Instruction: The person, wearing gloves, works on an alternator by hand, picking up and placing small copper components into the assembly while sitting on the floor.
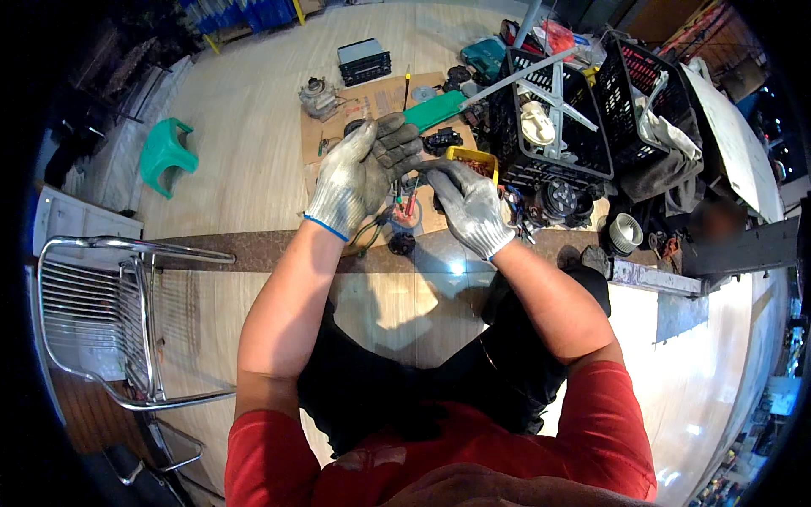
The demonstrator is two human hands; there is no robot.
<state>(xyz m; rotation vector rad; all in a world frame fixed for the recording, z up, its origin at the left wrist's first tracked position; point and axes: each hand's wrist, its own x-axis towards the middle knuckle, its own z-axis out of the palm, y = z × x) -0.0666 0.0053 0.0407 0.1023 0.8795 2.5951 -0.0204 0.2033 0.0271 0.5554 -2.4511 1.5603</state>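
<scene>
My left hand (pixel 361 173), in a white knit glove with grey palm and fingers, is turned palm up with its fingers stretched out. My right hand (pixel 465 203), gloved the same way, reaches in from the right with its fingers pressed together beside the left fingers. Whatever it pinches is too small or hidden to make out. Just beyond them lie a long green flat piece (pixel 435 110) and a yellow tray (pixel 487 159) of small brownish parts. Red-handled tools (pixel 411 208) lie below, between the hands.
Cardboard (pixel 317 135) on the floor bears a metal part (pixel 318 97), a black electronic box (pixel 365 68) and a yellow screwdriver (pixel 407 84). Black crates (pixel 553 165) full of parts stand to the right. A green stool (pixel 169 156) and a chrome chair (pixel 101 321) are on the left.
</scene>
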